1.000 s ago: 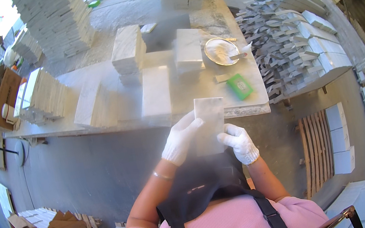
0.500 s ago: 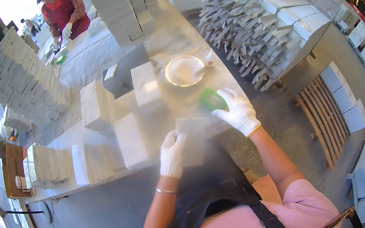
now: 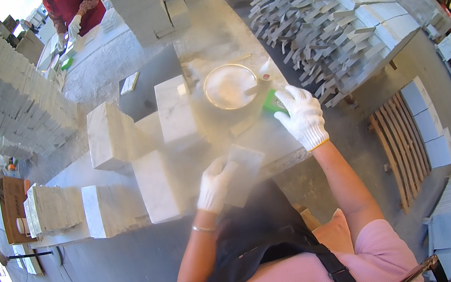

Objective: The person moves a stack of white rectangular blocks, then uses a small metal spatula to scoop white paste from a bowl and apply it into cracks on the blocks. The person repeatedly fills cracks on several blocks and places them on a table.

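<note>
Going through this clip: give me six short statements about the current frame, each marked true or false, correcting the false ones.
1. The left hand holds a thin pale slab. True.
2. The right hand touches a green block. True.
3. The right hand is bare. False: it is gloved in white.
4. A round dish with a gold rim stands on the table. True.
5. The slatted pallet is on the person's left. False: the slatted pallet is on the right.
6. The co-worker's clothing is green. False: the co-worker wears red.
</note>
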Motion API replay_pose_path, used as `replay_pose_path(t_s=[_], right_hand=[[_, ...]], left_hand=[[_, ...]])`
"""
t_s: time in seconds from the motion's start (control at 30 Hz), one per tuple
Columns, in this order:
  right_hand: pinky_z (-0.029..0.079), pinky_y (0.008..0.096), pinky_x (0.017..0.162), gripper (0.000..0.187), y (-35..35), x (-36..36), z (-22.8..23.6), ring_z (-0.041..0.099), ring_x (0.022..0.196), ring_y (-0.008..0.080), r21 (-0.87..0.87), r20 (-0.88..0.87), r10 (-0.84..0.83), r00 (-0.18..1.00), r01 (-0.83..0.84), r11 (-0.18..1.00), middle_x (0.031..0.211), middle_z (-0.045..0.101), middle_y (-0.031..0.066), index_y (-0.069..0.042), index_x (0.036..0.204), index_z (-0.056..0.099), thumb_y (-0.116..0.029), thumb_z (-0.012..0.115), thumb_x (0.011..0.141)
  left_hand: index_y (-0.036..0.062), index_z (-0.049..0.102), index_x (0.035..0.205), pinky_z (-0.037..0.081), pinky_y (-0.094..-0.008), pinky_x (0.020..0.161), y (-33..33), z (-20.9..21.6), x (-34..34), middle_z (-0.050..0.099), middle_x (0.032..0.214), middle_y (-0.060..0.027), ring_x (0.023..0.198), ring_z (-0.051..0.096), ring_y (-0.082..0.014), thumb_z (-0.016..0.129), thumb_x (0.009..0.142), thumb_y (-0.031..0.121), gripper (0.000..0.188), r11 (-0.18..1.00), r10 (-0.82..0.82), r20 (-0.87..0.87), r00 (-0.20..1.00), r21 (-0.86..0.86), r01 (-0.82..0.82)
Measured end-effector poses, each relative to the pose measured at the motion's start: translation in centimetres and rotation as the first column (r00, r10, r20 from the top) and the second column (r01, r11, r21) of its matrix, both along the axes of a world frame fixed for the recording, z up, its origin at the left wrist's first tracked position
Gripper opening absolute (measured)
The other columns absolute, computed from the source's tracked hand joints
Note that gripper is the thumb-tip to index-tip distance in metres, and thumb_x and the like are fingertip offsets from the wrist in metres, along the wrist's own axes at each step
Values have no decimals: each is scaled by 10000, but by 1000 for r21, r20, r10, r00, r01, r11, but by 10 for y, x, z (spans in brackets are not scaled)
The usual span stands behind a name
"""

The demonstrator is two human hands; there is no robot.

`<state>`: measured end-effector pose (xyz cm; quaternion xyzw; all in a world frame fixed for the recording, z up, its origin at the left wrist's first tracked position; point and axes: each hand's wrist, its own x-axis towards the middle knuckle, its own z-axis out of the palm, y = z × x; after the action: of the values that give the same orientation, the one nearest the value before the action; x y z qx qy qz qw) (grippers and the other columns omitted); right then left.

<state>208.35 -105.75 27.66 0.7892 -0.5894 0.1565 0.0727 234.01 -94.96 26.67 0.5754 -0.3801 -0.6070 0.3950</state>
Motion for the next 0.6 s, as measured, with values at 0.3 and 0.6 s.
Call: replay_pose_path(t_s=[0.3, 0.6], right_hand=[[470, 285, 471, 393, -33, 56, -10, 673, 674, 163, 739, 673, -630, 388, -350, 575, 872, 706, 84, -48, 1096, 660, -399, 690, 922], [433, 269, 485, 266, -42, 73, -22, 653, 657, 177, 694, 577, -808, -116, -451, 561, 841, 684, 78, -55, 1029, 635, -295, 696, 934]], left_hand=[[-34, 664, 1164, 477, -255, 799, 4, -26, 11, 680, 984, -26, 887, 584, -91, 655, 927, 223, 350, 999, -7, -43, 999, 40, 9], [-31, 667, 1172, 485, -265, 812, 6, -29, 15, 686, 1009, -36, 903, 596, -99, 670, 916, 224, 361, 998, -56, -84, 995, -4, 55]])
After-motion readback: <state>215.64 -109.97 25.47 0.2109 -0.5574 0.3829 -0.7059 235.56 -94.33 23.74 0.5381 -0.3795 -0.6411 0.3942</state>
